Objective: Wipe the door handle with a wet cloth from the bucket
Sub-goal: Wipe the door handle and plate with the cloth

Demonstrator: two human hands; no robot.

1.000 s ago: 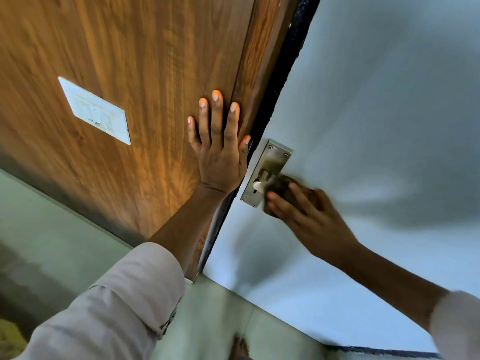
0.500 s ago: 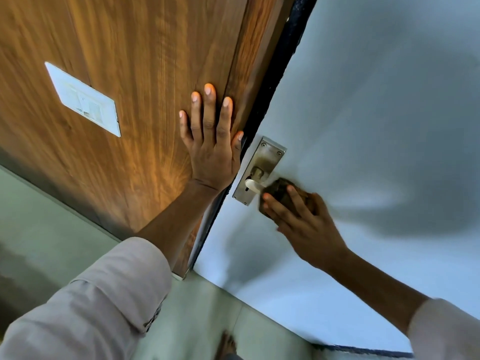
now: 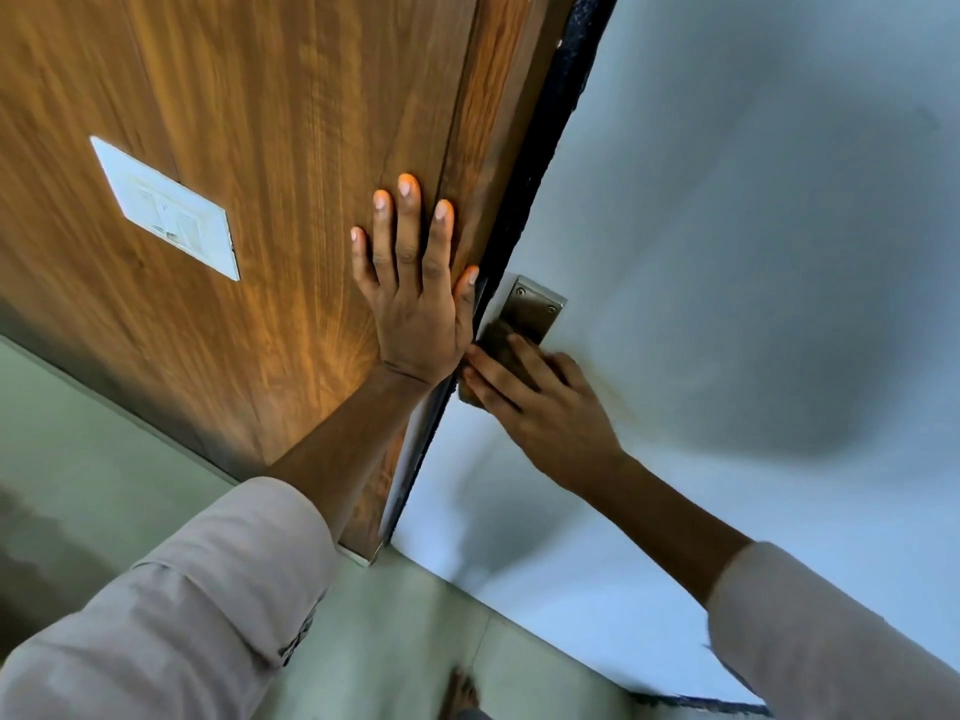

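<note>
The metal handle plate (image 3: 535, 306) is screwed to the pale door (image 3: 727, 252) just right of the dark door edge. My right hand (image 3: 540, 402) presses a dark brown cloth (image 3: 498, 345) over the lower part of the plate, and the lever itself is hidden under cloth and fingers. My left hand (image 3: 415, 288) lies flat with fingers spread on the brown wooden panel (image 3: 260, 122), right beside the plate. No bucket is in view.
A white switch plate (image 3: 166, 207) is set in the wooden panel to the left. Greenish floor tiles (image 3: 389, 641) lie below, with a bare foot (image 3: 462, 693) at the bottom edge. The black door edge (image 3: 545, 148) runs between panel and door.
My right hand has slid the cloth left and up onto the plate, covering the white lever that showed before. My left hand stays flat on the wood.
</note>
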